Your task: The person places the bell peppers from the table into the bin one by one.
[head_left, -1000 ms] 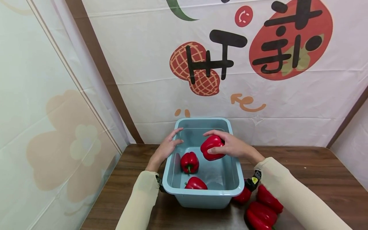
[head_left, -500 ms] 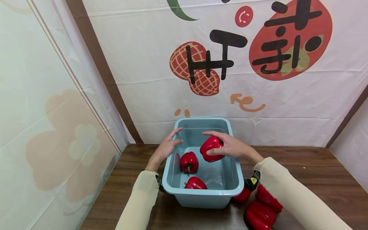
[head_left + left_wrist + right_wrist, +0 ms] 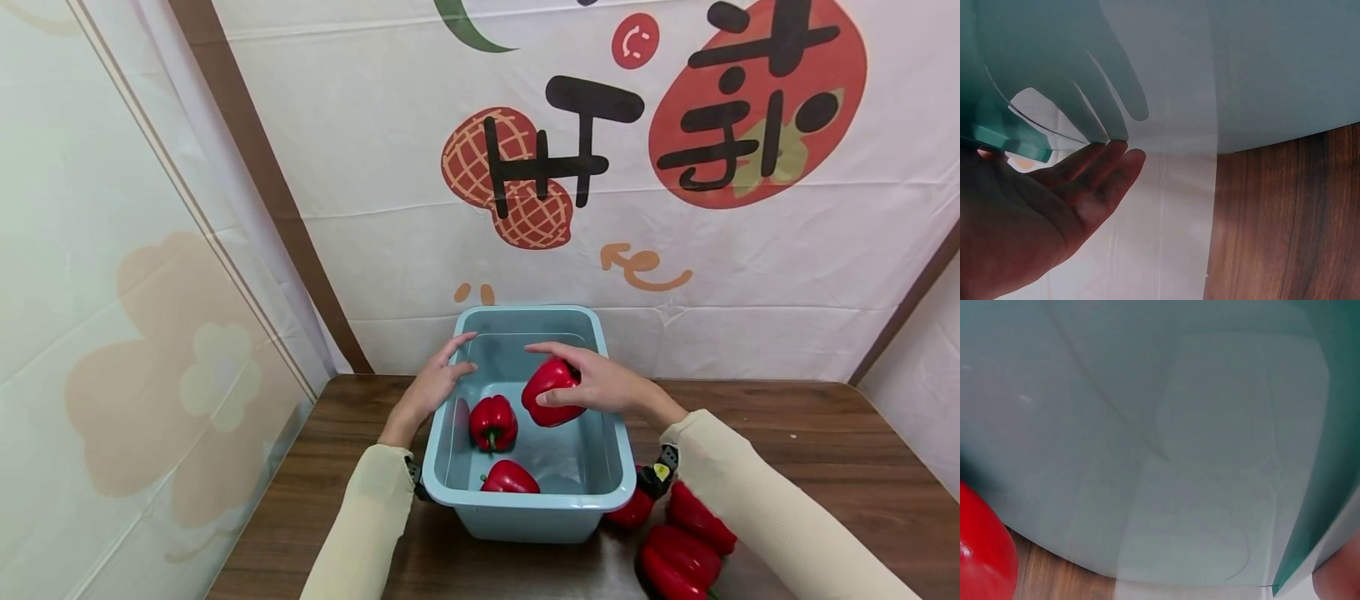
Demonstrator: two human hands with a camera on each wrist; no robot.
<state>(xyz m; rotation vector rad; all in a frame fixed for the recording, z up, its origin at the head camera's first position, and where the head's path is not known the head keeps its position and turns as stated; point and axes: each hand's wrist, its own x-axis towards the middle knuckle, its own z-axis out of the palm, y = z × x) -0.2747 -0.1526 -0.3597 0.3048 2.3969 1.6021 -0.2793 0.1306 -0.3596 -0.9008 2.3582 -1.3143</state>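
Observation:
A light blue plastic tub (image 3: 543, 502) stands on the table, with a red bell pepper (image 3: 493, 423) lying at its left and a second bell pepper (image 3: 510, 477) at its near end. My left hand (image 3: 431, 390) holds the tub's left rim, thumb and a finger over the edge. In the left wrist view several fingers (image 3: 1107, 181) lie against the outer wall. My right hand (image 3: 600, 382) holds another red bell pepper (image 3: 551, 400) above the tub floor, between thumb and fingers. In the right wrist view only a bit of that hand (image 3: 1341, 575) shows beyond the rim.
Outside the tub's near right corner, several red bell peppers (image 3: 682, 560) lie on the brown wooden table (image 3: 787, 450), partly under my right forearm. One pepper (image 3: 982, 550) appears in the right wrist view. A printed white cloth (image 3: 390, 208) hangs behind the table.
My right hand has shifted slightly left and lower with its bell pepper, which has tilted a little. My left hand and the tub have stayed in place.

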